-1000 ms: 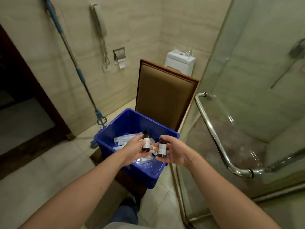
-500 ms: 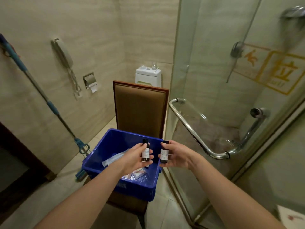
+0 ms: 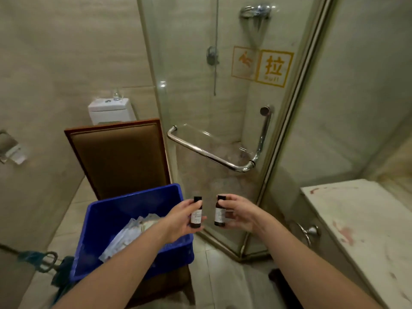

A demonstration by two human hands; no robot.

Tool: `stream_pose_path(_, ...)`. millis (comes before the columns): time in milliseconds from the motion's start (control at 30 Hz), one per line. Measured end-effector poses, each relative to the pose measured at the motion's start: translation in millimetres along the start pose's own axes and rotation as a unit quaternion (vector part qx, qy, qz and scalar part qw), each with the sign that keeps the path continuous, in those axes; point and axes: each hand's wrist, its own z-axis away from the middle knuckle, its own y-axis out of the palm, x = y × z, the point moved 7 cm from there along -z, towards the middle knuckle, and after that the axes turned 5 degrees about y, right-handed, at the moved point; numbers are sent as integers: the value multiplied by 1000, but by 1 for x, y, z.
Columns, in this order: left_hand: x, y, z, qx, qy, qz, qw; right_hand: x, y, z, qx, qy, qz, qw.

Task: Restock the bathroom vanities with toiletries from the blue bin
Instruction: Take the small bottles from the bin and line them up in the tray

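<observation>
My left hand (image 3: 178, 221) grips a small dark bottle (image 3: 196, 212) with a white label and black cap, held upright over the right rim of the blue bin (image 3: 111, 210). My right hand (image 3: 239, 216) holds a second matching bottle (image 3: 220, 211) upright, just right of the first and apart from it. The blue bin sits on a chair seat and holds several clear-wrapped packets (image 3: 127, 235). The pale marble vanity top (image 3: 365, 221) lies at the right, beyond my right arm.
A brown padded chair back (image 3: 120, 157) rises behind the bin. A glass shower door (image 3: 214, 121) with a chrome handle (image 3: 223, 159) stands straight ahead. A toilet tank (image 3: 110, 110) is behind the chair. A mop head (image 3: 42, 262) lies at lower left.
The view has swung right, from the bin and the left wall towards the shower door and vanity. Both hands, each still holding a bottle, have moved right off the bin's middle.
</observation>
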Motion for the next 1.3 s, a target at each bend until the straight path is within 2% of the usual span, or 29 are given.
stream_pose_path(300,43,90,26,154,-32,-84,984,-73,-70,90,-119,-24,-89,989)
stream_pose_path(600,76,196,53,246,-45,-151,956,-114,-139,176,-193,-63,-148,968)
stream_pose_path(800,104,266,52,277,-38,-211,937,-132,-188,227,-229,-94,-198,948)
stream_pose_path(967,128,339,59,311,-64,-192,929,-145,-243,273,-250,-94,-211,940)
stream_pose_path(1300,176,506,77,376,-59,-209,901,-174,-379,359,-295,-110,-228,921)
